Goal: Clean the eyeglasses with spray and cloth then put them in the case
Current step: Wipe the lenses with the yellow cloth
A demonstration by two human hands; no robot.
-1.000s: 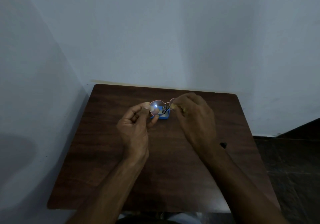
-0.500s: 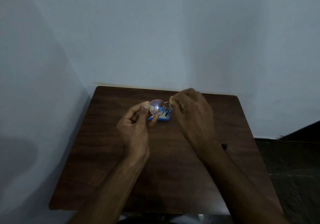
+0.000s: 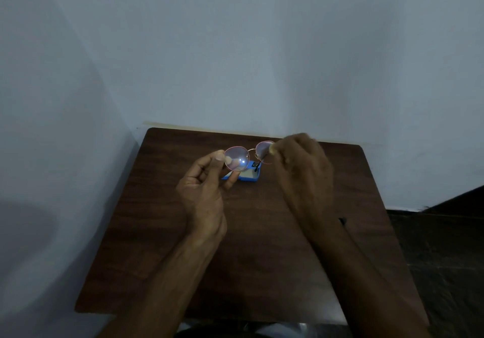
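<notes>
Head view: I see the glasses [image 3: 247, 157] raised above the brown table [image 3: 162, 233], over a blue case [image 3: 248, 175]. The left hand [image 3: 207, 193] pinches the left rim; the right hand [image 3: 303, 170] grips the right lens edge, with something pale between its fingers.

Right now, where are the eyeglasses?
The eyeglasses are held above the table's far middle, between the left hand and right hand.
</notes>
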